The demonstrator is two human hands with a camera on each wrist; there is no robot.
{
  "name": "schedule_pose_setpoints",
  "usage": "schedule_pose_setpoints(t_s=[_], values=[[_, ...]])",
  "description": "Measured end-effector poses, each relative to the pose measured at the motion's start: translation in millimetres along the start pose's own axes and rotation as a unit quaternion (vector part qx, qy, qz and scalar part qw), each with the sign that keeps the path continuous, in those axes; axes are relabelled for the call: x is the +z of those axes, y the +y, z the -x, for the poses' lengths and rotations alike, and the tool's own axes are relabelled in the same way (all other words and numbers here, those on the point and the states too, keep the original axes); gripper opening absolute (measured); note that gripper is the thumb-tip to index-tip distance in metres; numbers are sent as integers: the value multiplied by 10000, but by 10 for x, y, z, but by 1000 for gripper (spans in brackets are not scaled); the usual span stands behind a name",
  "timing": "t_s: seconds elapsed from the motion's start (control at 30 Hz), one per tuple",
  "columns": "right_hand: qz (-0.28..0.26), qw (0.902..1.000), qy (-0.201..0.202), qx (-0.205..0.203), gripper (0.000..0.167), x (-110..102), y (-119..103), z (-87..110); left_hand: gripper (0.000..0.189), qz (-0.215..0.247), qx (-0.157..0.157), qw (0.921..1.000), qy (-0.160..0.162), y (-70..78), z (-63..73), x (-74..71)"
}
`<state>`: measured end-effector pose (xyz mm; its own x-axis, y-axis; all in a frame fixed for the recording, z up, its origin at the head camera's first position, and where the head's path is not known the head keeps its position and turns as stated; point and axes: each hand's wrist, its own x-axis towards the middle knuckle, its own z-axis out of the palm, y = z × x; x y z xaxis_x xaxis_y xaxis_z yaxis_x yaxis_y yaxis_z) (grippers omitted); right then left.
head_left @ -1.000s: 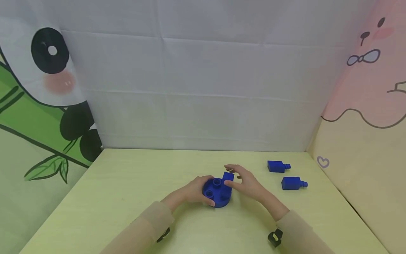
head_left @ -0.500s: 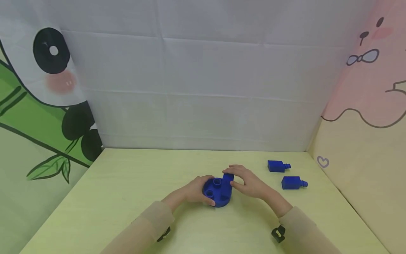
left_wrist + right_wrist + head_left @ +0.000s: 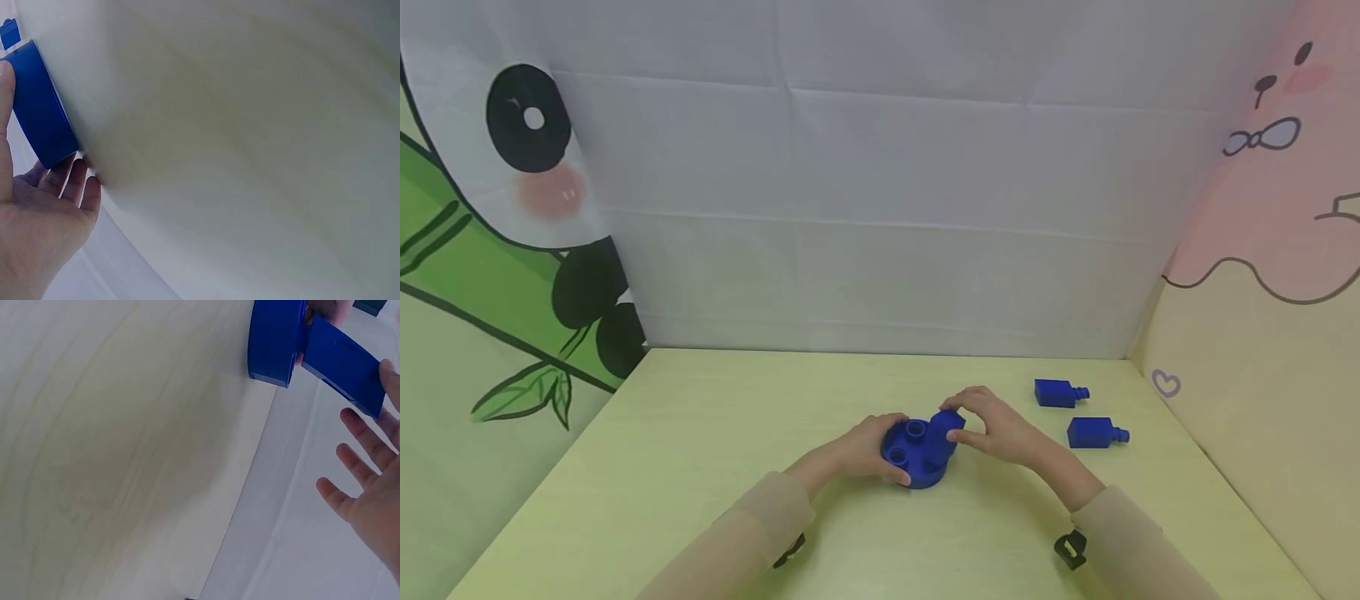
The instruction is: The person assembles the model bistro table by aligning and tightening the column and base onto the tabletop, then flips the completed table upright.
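On the table, the left hand (image 3: 863, 450) grips a round blue base (image 3: 910, 475) from its left side, thumb in front and fingers behind. The base has raised round sockets; two show open. At its right side a blue block (image 3: 944, 429) stands tilted over the base, and its lower end is hidden. The right hand (image 3: 1000, 429) pinches this block near its free end. In the right wrist view, thumb and fingertips meet the block (image 3: 344, 365) while the other fingers spread apart. In the left wrist view, the fingers curl under the rim of the base (image 3: 44, 106).
Two more blue blocks with ridged necks, one farther back (image 3: 1055, 393) and one nearer (image 3: 1092, 432), lie at the right of the pale yellow table (image 3: 737, 417). A white cloth wall (image 3: 880, 208) closes the back, with printed cloth panels at both sides.
One second ago the right fingers were spread around the block; now they pinch it. The block has turned and leans farther right. The left hand and the base stay nearly in place.
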<state>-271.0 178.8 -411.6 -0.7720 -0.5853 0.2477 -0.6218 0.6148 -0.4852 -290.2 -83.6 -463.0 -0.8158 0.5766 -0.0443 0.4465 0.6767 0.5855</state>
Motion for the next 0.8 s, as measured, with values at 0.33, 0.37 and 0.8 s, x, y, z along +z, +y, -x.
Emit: schedule_pose_setpoints(t_s=[0.33,0.37,0.8], values=[[-24,9938,665,893,42,153,-66,27,96,117,36,9999,7,28,14,-18],[-31,9927,713,972,41,170,-85,36,96,109,15,9999,7,28,15,-19],[27,9910,932,960,56,248,-172,130,95,165,-32,9998,-56,64,34,-36]])
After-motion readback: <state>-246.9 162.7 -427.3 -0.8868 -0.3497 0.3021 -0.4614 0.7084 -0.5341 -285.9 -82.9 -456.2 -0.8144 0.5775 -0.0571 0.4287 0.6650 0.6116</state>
